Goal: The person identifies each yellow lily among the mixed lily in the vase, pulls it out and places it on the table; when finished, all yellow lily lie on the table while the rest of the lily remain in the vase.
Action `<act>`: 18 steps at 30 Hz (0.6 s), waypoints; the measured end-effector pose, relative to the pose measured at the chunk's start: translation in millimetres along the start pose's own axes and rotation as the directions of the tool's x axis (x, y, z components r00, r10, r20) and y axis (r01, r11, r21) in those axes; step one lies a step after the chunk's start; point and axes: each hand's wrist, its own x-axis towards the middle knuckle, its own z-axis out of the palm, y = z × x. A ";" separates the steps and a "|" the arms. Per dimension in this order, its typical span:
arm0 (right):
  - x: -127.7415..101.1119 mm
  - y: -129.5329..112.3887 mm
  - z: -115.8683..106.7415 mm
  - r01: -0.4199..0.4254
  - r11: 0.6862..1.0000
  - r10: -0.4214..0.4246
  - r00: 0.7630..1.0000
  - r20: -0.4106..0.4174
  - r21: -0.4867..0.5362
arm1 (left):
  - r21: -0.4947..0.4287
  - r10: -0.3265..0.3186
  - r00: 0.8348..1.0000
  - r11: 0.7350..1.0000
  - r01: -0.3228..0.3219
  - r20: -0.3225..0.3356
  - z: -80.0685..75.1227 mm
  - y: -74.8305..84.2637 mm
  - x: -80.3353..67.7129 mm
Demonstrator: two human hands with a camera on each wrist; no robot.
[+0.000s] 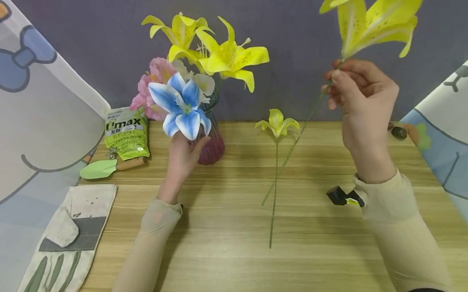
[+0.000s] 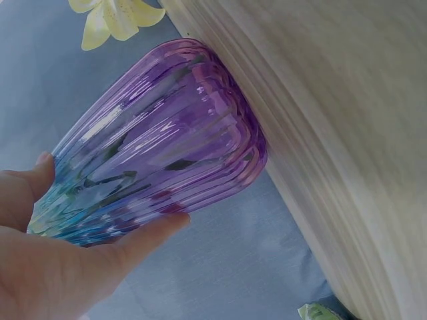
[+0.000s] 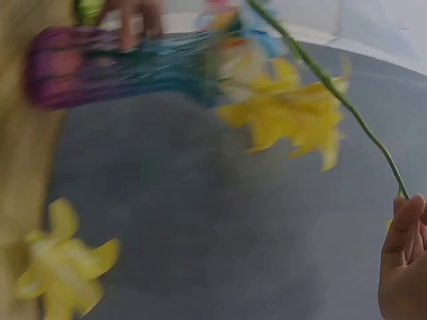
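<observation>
In the head view my right hand (image 1: 366, 91) is raised on the right and pinches the green stem of a yellow lily (image 1: 374, 24) just below its bloom. The stem slants down to the left. My left hand (image 2: 67, 260) grips a ribbed glass vase (image 2: 160, 140), purple at the base and bluish toward the neck. Several stems show through the glass. Out of the vase rise yellow lilies (image 1: 230, 59), a blue and white lily (image 1: 185, 106) and pink flowers (image 1: 152, 88). The blue lily hides part of the left hand in the head view. Another yellow lily (image 1: 277, 124) lies on the table.
A green fertilizer bag (image 1: 127, 137) stands at the back left, with a small green trowel (image 1: 98, 169) before it. A white and grey work glove (image 1: 67, 242) lies on the table's left side. A grey wall (image 1: 294, 65) backs the wooden table (image 1: 229, 268).
</observation>
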 end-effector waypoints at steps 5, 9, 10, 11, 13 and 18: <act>-10.3 15.0 -36.3 -0.153 0.962 0.176 0.980 0.087 -0.224 | -0.002 -0.019 1.000 1.000 0.019 0.001 0.5 0.7 -0.4; -16.5 30.2 -68.9 -0.278 0.887 0.339 0.935 0.109 -0.367 | -0.006 -0.026 1.000 1.000 0.026 0.000 0.3 -0.4 -0.6; -17.9 33.8 -77.1 -0.302 0.865 0.371 0.922 0.106 -0.400 | -0.006 -0.026 1.000 1.000 0.026 0.000 0.4 -0.4 -0.4; -19.5 37.3 -84.7 -0.323 0.841 0.401 0.911 0.100 -0.434 | -0.009 -0.025 1.000 1.000 0.025 -0.001 0.4 -0.2 -0.2; -22.6 43.8 -98.5 -0.362 0.791 0.457 0.886 0.082 -0.493 | -0.007 -0.024 1.000 1.000 0.024 0.000 0.5 -0.7 -0.3; -27.9 56.1 -124.7 -0.426 0.709 0.536 0.844 0.036 -0.562 | -0.004 -0.018 1.000 1.000 0.018 -0.002 0.6 0.2 -0.1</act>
